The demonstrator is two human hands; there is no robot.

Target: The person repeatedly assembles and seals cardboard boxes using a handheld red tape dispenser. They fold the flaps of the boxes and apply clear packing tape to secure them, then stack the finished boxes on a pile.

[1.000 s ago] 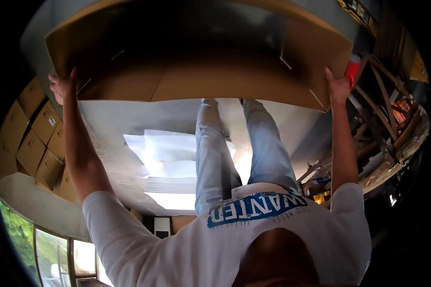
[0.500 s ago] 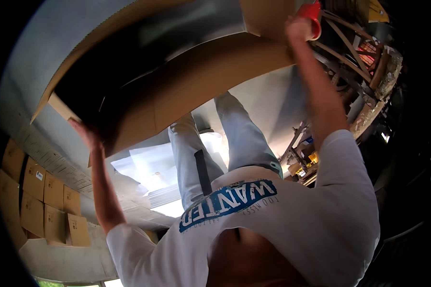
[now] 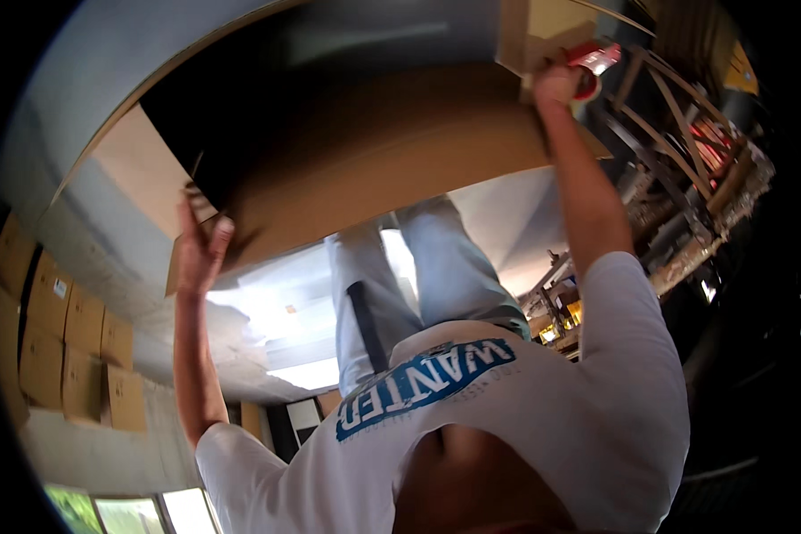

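Note:
A large open cardboard box (image 3: 392, 151) fills the upper middle, its inside dark. Around the handle of a red tape dispenser (image 3: 594, 58), my right hand (image 3: 556, 86) is closed at the box's near right corner. My left hand (image 3: 202, 251) is at the near left corner, thumb and fingers apart, fingertips against the left flap (image 3: 142, 165). The near flap slopes toward me between both hands. Whether my right hand also presses on the cardboard is hard to see.
Several stacked cartons (image 3: 67, 311) stand at the left by a wall. To the right is a wooden frame (image 3: 672, 107) with clutter and yellow items (image 3: 561, 325) below it. Whitish sheeting (image 3: 285, 311) lies on the floor beside my legs.
The left flap shows more broadly and leans outward. My left hand has shifted slightly right and down, its fingers now spread. The right hand and tape dispenser have moved slightly down.

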